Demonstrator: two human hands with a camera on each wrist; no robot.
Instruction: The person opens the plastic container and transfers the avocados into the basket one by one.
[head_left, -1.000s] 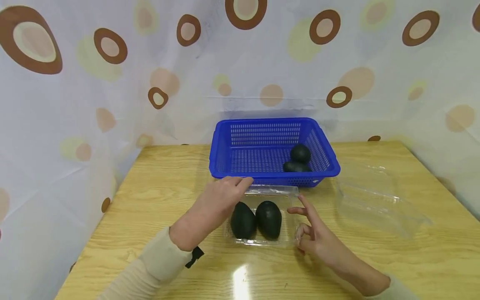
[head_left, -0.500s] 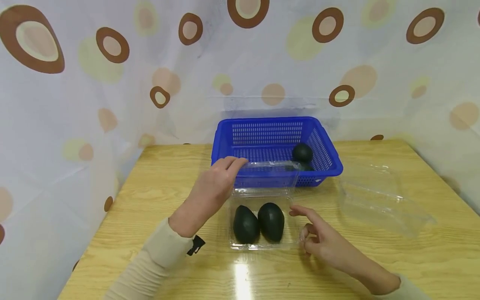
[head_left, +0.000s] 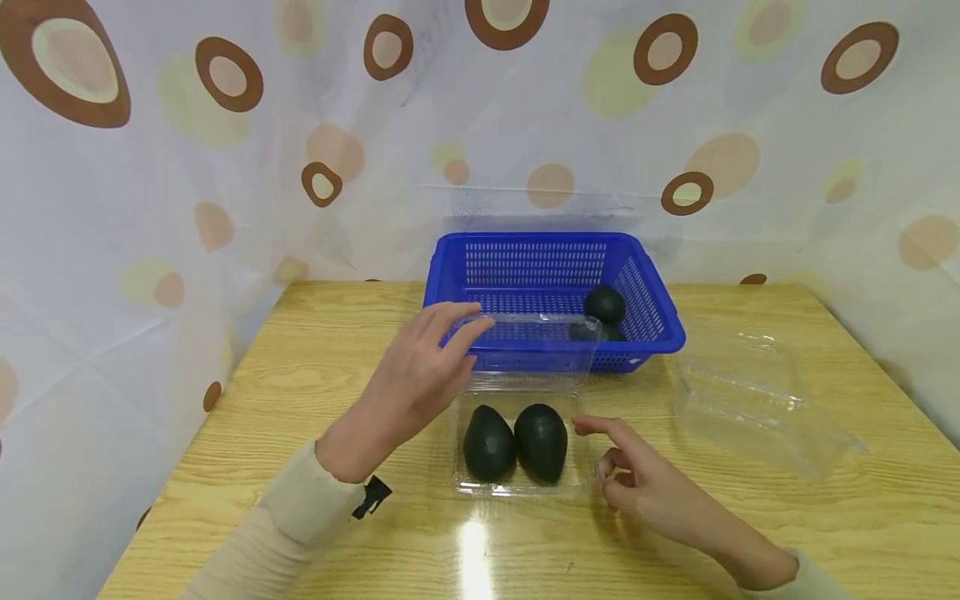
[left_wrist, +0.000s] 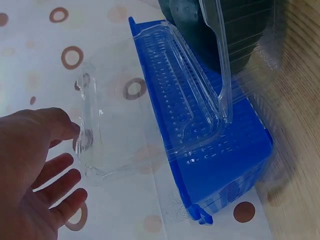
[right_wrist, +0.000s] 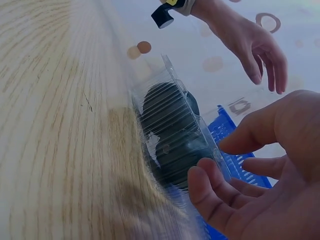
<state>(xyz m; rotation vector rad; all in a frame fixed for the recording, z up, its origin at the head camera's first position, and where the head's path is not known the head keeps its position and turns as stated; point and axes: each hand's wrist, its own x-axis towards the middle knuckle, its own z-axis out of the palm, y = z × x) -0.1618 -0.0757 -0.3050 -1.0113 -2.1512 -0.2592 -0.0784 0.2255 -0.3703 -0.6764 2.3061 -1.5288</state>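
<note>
Near edge: pale sleeve (head_left: 292,517) on the left forearm, black buckle (head_left: 372,497) at that wrist. The wood-grain bench (head_left: 322,350) runs beneath, a bright reflection on its near part.

Right hand (head_left: 645,487) beside the right wall of the clear tray (head_left: 510,490). Index finger reaches toward the tray; the other fingers bend loosely. Grip: narrow gap between thumb and fingertips, nothing held; contact with the wall cannot be told.

Tray sits on the bench in front of the basket. Inside, side by side: left avocado (head_left: 489,446) and right avocado (head_left: 541,443), both dark green, narrower ends pointing different ways.

Left hand (head_left: 408,367) at the upper left corner of the clear lid (head_left: 536,354). Grip: wide, fingers parted and not wrapped round the lid; a fingertip is at the rim, touch uncertain. Lid stands raised along the tray's far side, in front of the basket.

Farther back: blue basket (head_left: 532,265), with a round dark fruit (head_left: 604,306) at its right end and another seen through the lid. Right of it, a second clear container (head_left: 757,408), open. Behind everything, a patterned cloth (head_left: 450,125).
</note>
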